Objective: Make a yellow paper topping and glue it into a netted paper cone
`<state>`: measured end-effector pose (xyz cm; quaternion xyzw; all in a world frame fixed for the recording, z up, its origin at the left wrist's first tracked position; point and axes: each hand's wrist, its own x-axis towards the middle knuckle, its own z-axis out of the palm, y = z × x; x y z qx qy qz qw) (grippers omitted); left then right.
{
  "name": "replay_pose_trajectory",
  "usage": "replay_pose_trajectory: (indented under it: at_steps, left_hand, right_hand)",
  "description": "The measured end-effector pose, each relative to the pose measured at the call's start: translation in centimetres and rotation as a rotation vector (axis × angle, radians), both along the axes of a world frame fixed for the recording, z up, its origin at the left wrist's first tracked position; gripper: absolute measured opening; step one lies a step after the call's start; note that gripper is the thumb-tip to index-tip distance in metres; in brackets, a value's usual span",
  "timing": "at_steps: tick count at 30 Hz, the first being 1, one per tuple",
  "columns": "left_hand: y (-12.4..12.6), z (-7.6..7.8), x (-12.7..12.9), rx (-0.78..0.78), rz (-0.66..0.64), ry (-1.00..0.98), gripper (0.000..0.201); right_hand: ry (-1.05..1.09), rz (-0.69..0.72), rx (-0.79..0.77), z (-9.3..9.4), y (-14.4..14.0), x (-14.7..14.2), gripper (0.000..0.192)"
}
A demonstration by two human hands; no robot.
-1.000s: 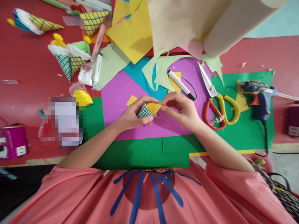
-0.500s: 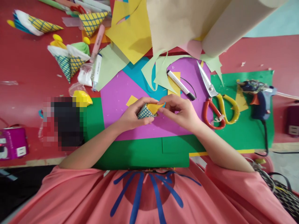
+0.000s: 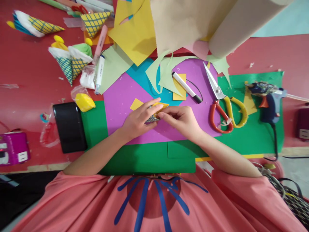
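A small paper cone [image 3: 151,119] with a dark blue criss-cross pattern lies in my left hand [image 3: 137,121], whose fingers wrap over it and hide most of it. Its yellow inner side shows at the wide end, facing right. My right hand [image 3: 183,120] pinches at that end, thumb and forefinger pressed together on the cone's edge. Both hands are above a purple paper sheet [image 3: 125,93]. Just beyond my left hand lies a small yellow paper piece [image 3: 136,104].
Scissors [image 3: 218,93] and a glue gun [image 3: 271,104] lie on the right. A marker [image 3: 187,87] rests beyond my hands. Finished-looking cones [image 3: 64,66], bagged yellow clay [image 3: 85,101] and a black phone-like slab [image 3: 70,127] are leftward. A large paper roll [image 3: 241,29] stands at the back.
My left fingers have come up over the cone and cover more of it. The yellow flap that my right hand pinched upward now lies lower, against the cone's opening.
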<state>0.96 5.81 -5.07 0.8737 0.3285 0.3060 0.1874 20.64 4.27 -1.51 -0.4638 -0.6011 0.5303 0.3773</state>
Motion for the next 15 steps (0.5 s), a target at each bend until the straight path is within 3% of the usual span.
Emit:
replay_pose_trajectory:
  at_steps: [5, 8, 11, 13, 15]
  left_hand:
    - [0.0, 0.0, 0.0, 0.021, 0.028, 0.011, 0.053]
    - [-0.1, 0.4, 0.4, -0.078, 0.071, -0.093, 0.053]
    - [-0.4, 0.7, 0.8, -0.3, 0.128, -0.221, 0.066]
    - [-0.7, 0.7, 1.2, -0.359, 0.141, -0.258, 0.078]
    - [-0.9, 0.6, 1.7, -0.335, 0.103, -0.249, 0.082]
  right_hand:
    - [0.039, -0.129, 0.032, -0.2, 0.0, 0.4, 0.017]
    - [0.122, -0.181, 0.0, -0.7, 0.3, 0.5, 0.026]
    - [0.297, 0.042, -0.188, -1.4, 0.4, 0.0, 0.059]
    - [0.416, 0.178, -0.295, -1.7, 0.2, -0.6, 0.064]
    - [0.472, 0.206, -0.335, -1.9, -0.2, -1.2, 0.057]
